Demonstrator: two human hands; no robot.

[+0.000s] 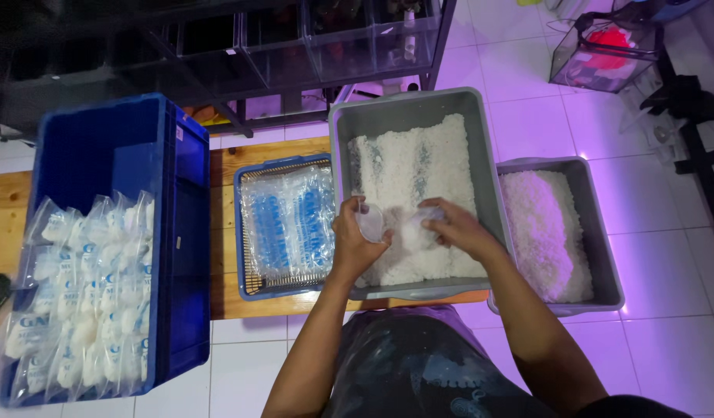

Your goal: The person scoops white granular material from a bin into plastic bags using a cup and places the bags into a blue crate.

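Observation:
My left hand grips a small clear plastic cup over the near part of a grey tub filled with white grains. My right hand holds a clear plastic bag just right of the cup, its mouth turned toward the cup. Both hands hover above the white grains, close together. Whether the bag has grains in it is hard to tell.
A second grey tub of white grains stands lower at the right. A blue wire basket holds flat printed plastic bags. A big blue crate at the left holds several filled bags. Dark shelving with clear bins lies beyond.

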